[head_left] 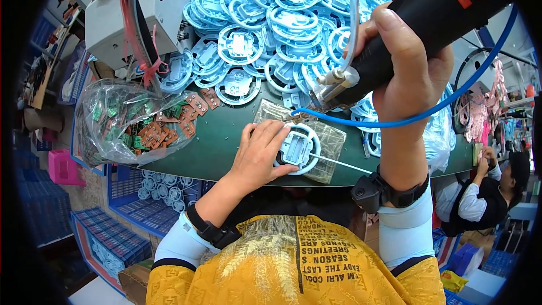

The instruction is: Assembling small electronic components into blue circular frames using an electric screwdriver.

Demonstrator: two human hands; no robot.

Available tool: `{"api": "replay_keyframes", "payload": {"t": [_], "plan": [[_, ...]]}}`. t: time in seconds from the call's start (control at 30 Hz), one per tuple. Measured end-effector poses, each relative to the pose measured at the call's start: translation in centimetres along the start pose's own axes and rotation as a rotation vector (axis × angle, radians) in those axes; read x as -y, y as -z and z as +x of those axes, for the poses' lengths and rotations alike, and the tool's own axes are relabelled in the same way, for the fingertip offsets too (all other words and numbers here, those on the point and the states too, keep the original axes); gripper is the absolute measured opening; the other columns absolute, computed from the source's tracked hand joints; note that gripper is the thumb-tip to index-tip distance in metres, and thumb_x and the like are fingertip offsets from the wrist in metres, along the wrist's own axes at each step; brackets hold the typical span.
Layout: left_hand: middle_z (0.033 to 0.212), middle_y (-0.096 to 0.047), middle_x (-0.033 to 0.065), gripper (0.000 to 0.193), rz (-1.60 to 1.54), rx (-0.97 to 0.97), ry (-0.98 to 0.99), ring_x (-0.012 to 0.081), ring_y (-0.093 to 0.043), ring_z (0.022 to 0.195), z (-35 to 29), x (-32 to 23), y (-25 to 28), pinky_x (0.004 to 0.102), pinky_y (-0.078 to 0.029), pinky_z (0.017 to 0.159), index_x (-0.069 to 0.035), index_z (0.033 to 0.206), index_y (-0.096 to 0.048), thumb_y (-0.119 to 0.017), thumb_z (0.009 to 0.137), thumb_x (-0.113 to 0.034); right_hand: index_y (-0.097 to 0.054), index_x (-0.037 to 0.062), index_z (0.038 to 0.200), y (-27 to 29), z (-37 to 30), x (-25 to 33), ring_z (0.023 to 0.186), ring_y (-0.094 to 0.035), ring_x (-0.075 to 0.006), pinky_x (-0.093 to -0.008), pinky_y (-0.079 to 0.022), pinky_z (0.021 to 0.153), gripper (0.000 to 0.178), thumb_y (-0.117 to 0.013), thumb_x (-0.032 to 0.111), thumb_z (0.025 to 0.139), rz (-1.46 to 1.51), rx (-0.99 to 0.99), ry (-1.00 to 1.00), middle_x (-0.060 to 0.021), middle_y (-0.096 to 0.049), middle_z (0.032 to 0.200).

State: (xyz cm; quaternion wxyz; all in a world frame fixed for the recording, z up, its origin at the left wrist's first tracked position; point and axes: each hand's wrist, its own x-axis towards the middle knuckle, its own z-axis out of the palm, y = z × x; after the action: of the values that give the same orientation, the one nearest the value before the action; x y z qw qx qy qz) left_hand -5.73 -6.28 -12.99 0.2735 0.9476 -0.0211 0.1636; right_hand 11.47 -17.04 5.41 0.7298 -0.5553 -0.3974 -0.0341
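Note:
My right hand [409, 62] is wrapped round a black powered screwdriver [429, 14], held tilted with its metal nose pointing down and left. The nose ends near the upper edge of a light blue ring-shaped plastic shell [297, 148]; whether it touches a screw cannot be seen. Closed on the left side of that shell is my left hand [257, 152], thumb at its lower edge and fingers along its upper edge. A thin white stick [341, 163] runs from the shell to the right. Underneath lies a flat block wrapped in clear tape [332, 142].
Many similar blue shells [293, 22] are heaped at the back of the green table [217, 147]. Left stand a clear bag of small circuit boards [141, 124] and a grey metal box [132, 17]. A blue air hose [451, 99] loops past my right forearm. Another person [485, 192] sits at right.

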Motion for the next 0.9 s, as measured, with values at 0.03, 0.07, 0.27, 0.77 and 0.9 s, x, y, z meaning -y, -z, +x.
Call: {"api": "replay_keyframes", "payload": {"t": [0.03,0.07,0.27,0.77,0.9], "plan": [[0.135,-0.053,0.011,0.085,-0.003,0.005,-0.001,0.0312,-0.049,0.125,0.0,0.1,0.0,0.0492,-0.032,0.106,-0.002,0.132,-0.054,-0.089,0.063,-0.037,-0.056,-0.0051,0.113,-0.2,0.0,0.0,0.059,-0.065,-0.0211,-0.033,-0.054,0.06,0.036,-0.068,0.016,0.086,-0.018,0.002,-0.012,-0.0117,-0.062,0.069],[0.135,-0.053,0.0111,0.085,-0.005,0.023,0.003,0.0312,-0.048,0.125,0.1,0.2,0.0,0.0492,-0.032,0.106,-0.002,0.132,-0.054,-0.089,0.063,-0.037,-0.056,-0.0051,0.113,-0.3,0.0,0.0,0.059,-0.065,-0.0211,-0.033,-0.054,0.06,0.036,-0.068,0.016,0.086,-0.021,-0.002,-0.016,-0.0117,-0.062,0.069],[0.129,-0.054,0.0111,0.087,0.015,0.121,0.047,0.0304,-0.048,0.122,1.3,-0.3,0.9,0.0483,-0.032,0.103,-0.002,0.131,-0.054,-0.089,0.061,-0.038,-0.056,-0.004,0.11,-0.6,0.3,-0.3,0.059,-0.065,-0.0208,-0.0305,-0.053,0.059,0.032,-0.068,0.011,0.085,0.002,0.003,-0.033,-0.0111,-0.062,0.071],[0.123,-0.057,0.0095,0.087,0.032,0.183,0.083,0.0296,-0.048,0.119,2.6,-0.4,1.2,0.0461,-0.034,0.096,-0.003,0.128,-0.057,-0.092,0.056,-0.035,-0.059,-0.0017,0.109,-1.3,0.6,-0.8,0.062,-0.065,-0.0156,-0.029,-0.052,0.059,0.023,-0.067,0.007,0.088,0.048,0.086,0.014,-0.0062,-0.064,0.08],[0.13,-0.054,0.0098,0.094,0.024,0.199,0.078,0.0297,-0.047,0.122,2.2,-0.7,1.4,0.0466,-0.033,0.1,-0.002,0.134,-0.052,-0.092,0.056,-0.036,-0.063,-0.0032,0.094,1.8,1.3,2.8,0.058,-0.064,-0.02,-0.0304,-0.053,0.057,0.022,-0.071,0.015,0.085,-0.023,-0.011,0.076,-0.0094,-0.062,0.071]]}}
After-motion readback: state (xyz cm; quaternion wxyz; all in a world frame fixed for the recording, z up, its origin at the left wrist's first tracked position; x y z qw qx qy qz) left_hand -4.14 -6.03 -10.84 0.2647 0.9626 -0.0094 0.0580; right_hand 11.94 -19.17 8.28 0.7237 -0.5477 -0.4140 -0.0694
